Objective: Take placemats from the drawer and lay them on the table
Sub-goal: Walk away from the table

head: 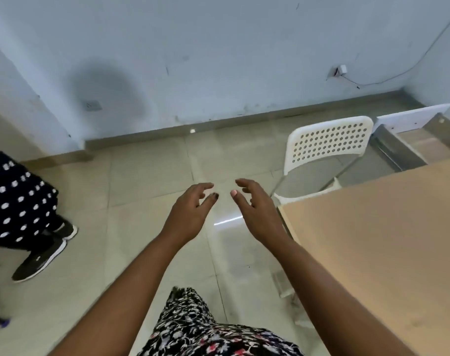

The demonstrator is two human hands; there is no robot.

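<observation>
Nearest the camera, a black floral-patterned garment (193,327) is seen at the bottom edge, worn by the person whose two bare forearms are stretched forward over the tiled floor (147,181). Both hands are held in the air side by side with nothing gripped. The left hand (190,209) is held with fingers loosely curved and spread, thumb pointing toward the other hand. The right hand (254,209) is likewise relaxed and spread, its thumb tip near the left thumb without contact. No placemat is visible in this view.

To the right of the right hand, the light wooden table (372,240) is seen, its near corner just beside the right wrist. Beyond that corner, a white plastic chair (326,142) with a perforated backrest is drawn up against the table's far edge. Farther right, a white drawer (413,116) is pulled out; its inside is partly hidden, and what it holds cannot be told.

At the left edge, a second person's polka-dot clothing (16,199) and black sneakers (41,260) are seen. Farthest off, a pale blue wall (218,47) is met by the floor, with a wall socket (342,70) and trailing cable mounted on it.
</observation>
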